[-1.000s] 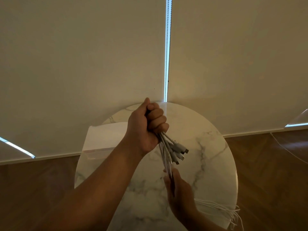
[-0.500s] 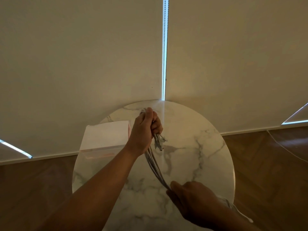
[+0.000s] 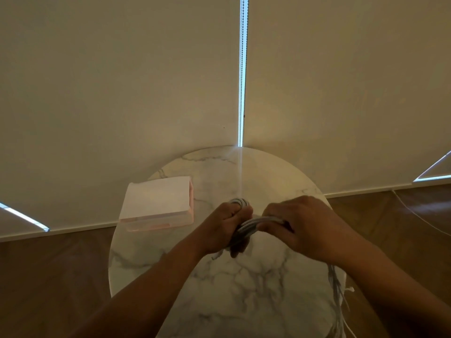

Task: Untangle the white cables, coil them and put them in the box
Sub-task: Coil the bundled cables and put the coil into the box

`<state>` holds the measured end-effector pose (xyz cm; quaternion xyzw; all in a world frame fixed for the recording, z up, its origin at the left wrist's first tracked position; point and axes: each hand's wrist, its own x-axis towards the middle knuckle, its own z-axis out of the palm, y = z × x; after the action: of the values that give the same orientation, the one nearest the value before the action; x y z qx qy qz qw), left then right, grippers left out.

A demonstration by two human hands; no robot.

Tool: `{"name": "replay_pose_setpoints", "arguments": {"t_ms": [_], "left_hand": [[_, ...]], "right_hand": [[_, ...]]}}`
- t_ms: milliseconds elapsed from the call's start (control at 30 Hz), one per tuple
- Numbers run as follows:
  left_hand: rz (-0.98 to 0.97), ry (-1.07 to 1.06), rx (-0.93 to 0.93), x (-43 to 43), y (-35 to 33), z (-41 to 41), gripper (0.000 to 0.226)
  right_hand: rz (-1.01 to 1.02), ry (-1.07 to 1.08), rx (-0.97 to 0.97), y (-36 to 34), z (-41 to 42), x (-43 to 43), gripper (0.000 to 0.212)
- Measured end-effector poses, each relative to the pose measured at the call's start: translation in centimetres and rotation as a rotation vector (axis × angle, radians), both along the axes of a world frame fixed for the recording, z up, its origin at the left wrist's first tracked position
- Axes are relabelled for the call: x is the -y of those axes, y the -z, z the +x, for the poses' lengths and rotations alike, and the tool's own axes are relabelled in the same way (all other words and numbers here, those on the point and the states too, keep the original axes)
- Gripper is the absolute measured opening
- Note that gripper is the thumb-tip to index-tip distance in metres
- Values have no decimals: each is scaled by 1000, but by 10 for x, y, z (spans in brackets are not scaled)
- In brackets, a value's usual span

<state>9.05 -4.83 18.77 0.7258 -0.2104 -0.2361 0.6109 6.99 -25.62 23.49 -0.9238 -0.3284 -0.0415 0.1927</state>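
Note:
A bundle of white cables runs between both hands above the round marble table. My left hand grips one end of the bundle in a fist, with a loop of cable showing over its top. My right hand holds the bundle just to the right, fingers curled over it. The rest of the cables hang down past my right wrist and trail off the table's right edge. The pale pink box sits open at the table's back left.
The table stands against closed cream blinds with a bead chain hanging in the gap. Brown wooden floor lies on both sides. A thin wire runs over the floor at the right.
My right hand rose from the table's front up beside my left hand, bringing the cables over in a loop. My left hand lowered slightly. The camera tilted down.

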Motion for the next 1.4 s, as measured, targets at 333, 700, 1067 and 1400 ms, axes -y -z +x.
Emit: {"name": "replay_pose_setpoints", "arguments": {"t_ms": [333, 700, 1067, 1400], "left_hand": [[-402, 164, -525, 7, 3, -19, 64], [-730, 251, -652, -7, -19, -1, 56], [-897, -152, -574, -7, -44, 28, 50], [-942, -326, -492, 2, -55, 31, 52]], "right_hand": [[466, -32, -132, -5, 35, 0, 37], [918, 152, -711, 75, 10, -4, 55], [818, 467, -513, 137, -38, -54, 49], [868, 480, -439, 130, -43, -104, 51]]}}
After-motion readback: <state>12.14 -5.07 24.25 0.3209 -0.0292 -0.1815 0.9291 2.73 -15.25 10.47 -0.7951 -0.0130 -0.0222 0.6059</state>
